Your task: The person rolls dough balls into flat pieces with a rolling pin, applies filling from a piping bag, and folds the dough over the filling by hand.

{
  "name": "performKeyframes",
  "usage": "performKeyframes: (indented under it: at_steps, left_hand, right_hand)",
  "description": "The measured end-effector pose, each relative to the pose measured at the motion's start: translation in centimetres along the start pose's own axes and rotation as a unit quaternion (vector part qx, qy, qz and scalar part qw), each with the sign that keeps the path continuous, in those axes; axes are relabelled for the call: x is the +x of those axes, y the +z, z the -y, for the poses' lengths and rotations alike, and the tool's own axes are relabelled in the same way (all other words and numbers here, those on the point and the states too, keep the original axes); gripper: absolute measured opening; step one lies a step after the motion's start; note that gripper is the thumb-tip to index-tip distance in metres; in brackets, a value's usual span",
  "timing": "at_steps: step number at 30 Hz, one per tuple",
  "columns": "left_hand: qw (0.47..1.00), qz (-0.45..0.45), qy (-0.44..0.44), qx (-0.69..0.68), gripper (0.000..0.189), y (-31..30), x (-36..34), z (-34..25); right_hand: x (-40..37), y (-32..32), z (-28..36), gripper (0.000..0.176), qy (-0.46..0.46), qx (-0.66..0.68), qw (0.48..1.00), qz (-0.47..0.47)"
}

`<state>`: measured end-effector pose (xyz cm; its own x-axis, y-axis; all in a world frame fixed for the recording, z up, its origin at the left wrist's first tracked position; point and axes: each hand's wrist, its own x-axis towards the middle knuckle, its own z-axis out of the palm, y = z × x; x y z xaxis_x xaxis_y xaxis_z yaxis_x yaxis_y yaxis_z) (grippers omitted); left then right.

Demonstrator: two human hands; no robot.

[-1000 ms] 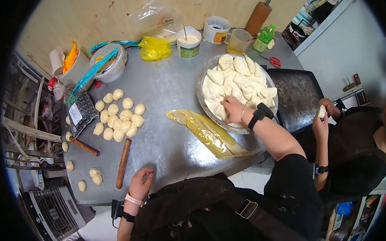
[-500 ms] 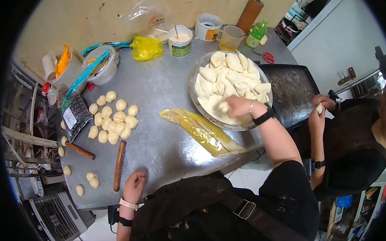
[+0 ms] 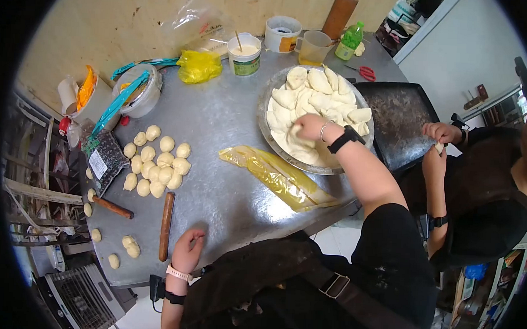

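A wide metal bowl [image 3: 265, 126] holds white flour and many folded pieces of pale dough [image 3: 320, 82]. My right hand [image 3: 313, 126] reaches into its near side, fingers closed on a flour-dusted dough piece [image 3: 299, 134]. Beside the table's front edge, my left hand [image 3: 187, 250] hangs loosely curled with a small gap between its fingers, holding nothing. Nearest to it lies a wooden rolling pin [image 3: 166, 226]. A plastic-wrapped yellowish slab [image 3: 277, 178] lies between the bowl and the table's front edge.
Several round dough balls [image 3: 155, 173] cluster at the left, near a second rolling pin [image 3: 113, 207] and a black packet [image 3: 102, 157]. Tubs [image 3: 244, 64], a jug [image 3: 314, 48] and a green bottle [image 3: 350, 42] line the back. A co-worker's hands [image 3: 438, 143] are beside a dark baking tray [image 3: 398, 120].
My right hand has moved up and left within the bowl, the dough piece still in its fingers. My left hand has shifted slightly, its fingers a little looser.
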<state>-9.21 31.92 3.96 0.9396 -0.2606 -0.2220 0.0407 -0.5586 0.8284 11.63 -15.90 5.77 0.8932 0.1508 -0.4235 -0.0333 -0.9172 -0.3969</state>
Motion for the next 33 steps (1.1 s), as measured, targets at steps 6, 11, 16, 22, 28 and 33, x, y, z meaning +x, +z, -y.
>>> performKeyframes:
  at_steps: [6,11,16,22,28,33]
  left_hand:
    - [0.999,0.008,-0.037,-0.011,0.015,0.6,-0.6,1.4]
    - [0.999,0.02,-0.02,0.015,0.016,1.1,0.4,-0.5]
    - [0.999,0.022,-0.029,-0.009,0.016,0.9,0.8,-0.1]
    - [0.994,-0.04,0.025,0.099,0.025,-0.5,0.7,1.9]
    - [0.887,-0.294,-0.099,0.342,0.051,-3.9,0.2,8.2]
    - [0.982,-0.089,0.04,0.16,0.031,-0.8,-0.1,6.0]
  right_hand:
    - [1.8,4.5,-0.8,0.037,-0.034,0.036,0.997,-0.057]
    - [3.0,7.0,0.7,0.056,0.031,-0.006,0.999,0.044]
    - [2.0,6.5,0.3,0.067,0.031,0.13,0.991,0.023]
    - [-2.8,3.1,0.5,0.064,-0.005,0.423,0.905,-0.039]
    - [-8.4,-3.4,-0.9,0.087,0.192,-0.143,0.851,-0.468]
    - [-11.8,3.7,13.3,0.077,-0.126,0.193,0.936,-0.264]
